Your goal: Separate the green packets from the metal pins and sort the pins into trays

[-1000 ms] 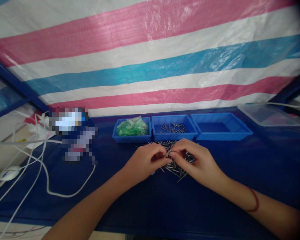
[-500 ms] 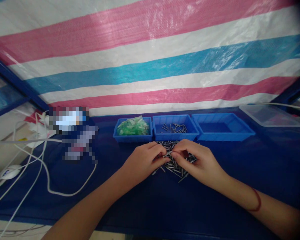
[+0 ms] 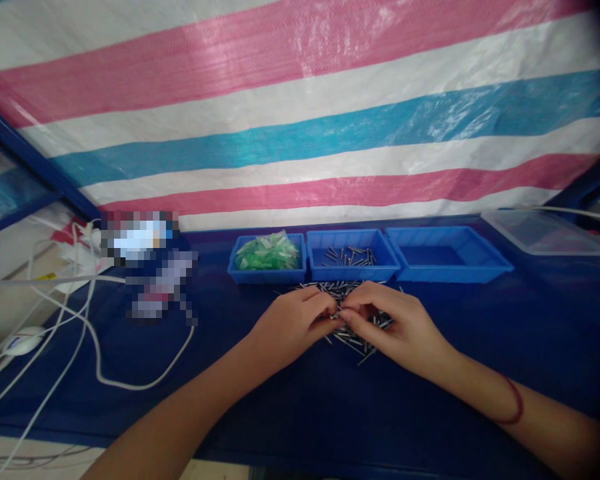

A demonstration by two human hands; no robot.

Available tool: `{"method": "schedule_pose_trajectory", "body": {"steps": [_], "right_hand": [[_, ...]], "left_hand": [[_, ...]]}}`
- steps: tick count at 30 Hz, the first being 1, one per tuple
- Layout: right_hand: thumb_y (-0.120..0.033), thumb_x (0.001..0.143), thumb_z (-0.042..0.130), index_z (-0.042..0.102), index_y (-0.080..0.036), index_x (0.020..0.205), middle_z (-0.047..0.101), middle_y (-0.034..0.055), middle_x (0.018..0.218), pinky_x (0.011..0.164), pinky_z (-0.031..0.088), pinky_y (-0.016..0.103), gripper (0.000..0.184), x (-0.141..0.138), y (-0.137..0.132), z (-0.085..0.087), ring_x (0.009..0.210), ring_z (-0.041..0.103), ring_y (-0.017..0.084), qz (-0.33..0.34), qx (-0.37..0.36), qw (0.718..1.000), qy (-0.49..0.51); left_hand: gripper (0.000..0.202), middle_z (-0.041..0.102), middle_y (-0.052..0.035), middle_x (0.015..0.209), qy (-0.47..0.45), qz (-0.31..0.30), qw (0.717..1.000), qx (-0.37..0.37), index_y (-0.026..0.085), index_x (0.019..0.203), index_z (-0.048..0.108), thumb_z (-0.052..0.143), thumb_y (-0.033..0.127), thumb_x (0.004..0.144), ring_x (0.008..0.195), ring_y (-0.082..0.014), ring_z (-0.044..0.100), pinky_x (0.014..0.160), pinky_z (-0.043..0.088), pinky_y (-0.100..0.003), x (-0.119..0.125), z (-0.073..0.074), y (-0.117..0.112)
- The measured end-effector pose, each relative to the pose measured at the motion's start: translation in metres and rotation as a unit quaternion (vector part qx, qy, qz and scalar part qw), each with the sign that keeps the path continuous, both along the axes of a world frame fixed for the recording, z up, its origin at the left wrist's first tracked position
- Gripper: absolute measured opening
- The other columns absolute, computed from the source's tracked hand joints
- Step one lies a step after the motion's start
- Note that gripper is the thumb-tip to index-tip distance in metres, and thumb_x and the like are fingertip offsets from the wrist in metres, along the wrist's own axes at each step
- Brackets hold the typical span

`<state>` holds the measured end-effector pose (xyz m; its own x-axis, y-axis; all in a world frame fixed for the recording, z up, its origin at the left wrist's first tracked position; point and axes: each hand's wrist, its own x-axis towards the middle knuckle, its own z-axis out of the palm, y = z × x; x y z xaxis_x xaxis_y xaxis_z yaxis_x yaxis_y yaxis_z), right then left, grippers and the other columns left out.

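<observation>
My left hand (image 3: 295, 323) and my right hand (image 3: 397, 323) meet fingertip to fingertip above a loose pile of thin nail-like metal pieces (image 3: 356, 341). Both are closed in a pinch. A small silvery bit of one nail-like metal piece (image 3: 337, 313) shows between the fingertips, and the fingers cover the rest of it. Just behind the hands, the middle blue bin (image 3: 353, 273) holds several similar metal pieces (image 3: 359, 256). In the left blue bin (image 3: 267, 276) lie green and clear plastic packets (image 3: 269, 253).
The right blue bin (image 3: 453, 272) stands beside the other two on the dark blue table (image 3: 300, 413). A clear plastic lid (image 3: 545, 232) lies at the back right. White cables (image 3: 97, 363) and blurred-out objects (image 3: 140, 240) occupy the left side. Striped sheeting (image 3: 300, 140) hangs behind.
The left fingertips have shifted slightly right, closer to the right ones. Less of the metal piece between them shows now. The bins look the same.
</observation>
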<state>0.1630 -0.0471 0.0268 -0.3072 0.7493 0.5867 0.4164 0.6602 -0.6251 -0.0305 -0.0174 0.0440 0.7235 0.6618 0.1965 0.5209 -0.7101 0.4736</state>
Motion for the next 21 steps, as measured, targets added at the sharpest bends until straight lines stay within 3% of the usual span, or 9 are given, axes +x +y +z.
{"method": "schedule_pose_trajectory", "body": {"steps": [7,11,15,18,21], "right_hand": [[-0.017,0.088,0.055,0.062,-0.02,0.089,0.063,0.0012,0.076,0.058,0.045,0.025,0.007,0.003,0.002,-0.003,0.066,0.056,0.012,0.002,0.003,1.0,-0.008],[-0.017,0.09,0.052,0.062,-0.02,0.096,0.068,0.0041,0.088,0.07,0.049,0.028,0.011,0.008,0.008,-0.006,0.08,0.061,0.015,-0.009,0.029,0.999,-0.044],[-0.022,0.09,0.053,0.062,-0.02,0.095,0.069,0.0054,0.089,0.075,0.047,0.034,0.011,0.022,0.024,-0.008,0.082,0.062,0.019,-0.115,0.084,0.987,-0.08],[-0.026,0.09,0.053,0.064,-0.019,0.093,0.068,0.0055,0.084,0.072,0.043,0.037,0.014,0.037,0.04,-0.01,0.078,0.06,0.022,-0.227,0.11,0.958,-0.137],[-0.032,0.09,0.054,0.064,-0.019,0.097,0.069,0.0055,0.085,0.073,0.041,0.04,0.018,0.047,0.05,-0.013,0.082,0.059,0.025,-0.28,0.098,0.931,-0.211]], "left_hand": [[0.018,0.06,0.0004,0.079,-0.069,0.034,0.997,-0.022,0.017,0.084,0.061,0.059,0.034,0.089,0.072,-0.0106,0.056,0.066,0.041,-0.02,-0.001,0.001,0.003],[0.019,0.061,0.0004,0.079,-0.095,0.057,0.994,-0.023,0.017,0.087,0.061,0.058,0.036,0.089,0.072,-0.0104,0.057,0.067,0.043,-0.02,-0.002,0.006,0.004],[0.022,0.063,0.0001,0.084,-0.076,0.065,0.994,-0.032,0.017,0.097,0.062,0.057,0.037,0.089,0.07,-0.0099,0.058,0.067,0.044,-0.021,-0.003,0.008,0.004],[0.021,0.064,-0.0011,0.088,-0.023,0.054,0.998,-0.011,0.018,0.1,0.062,0.053,0.035,0.092,0.074,-0.0114,0.059,0.071,0.046,-0.023,-0.004,0.007,0.005],[0.022,0.064,-0.0032,0.093,0.035,0.042,0.998,0.026,0.018,0.099,0.063,0.048,0.033,0.094,0.082,-0.0143,0.06,0.076,0.046,-0.025,-0.007,0.005,0.006]]}}
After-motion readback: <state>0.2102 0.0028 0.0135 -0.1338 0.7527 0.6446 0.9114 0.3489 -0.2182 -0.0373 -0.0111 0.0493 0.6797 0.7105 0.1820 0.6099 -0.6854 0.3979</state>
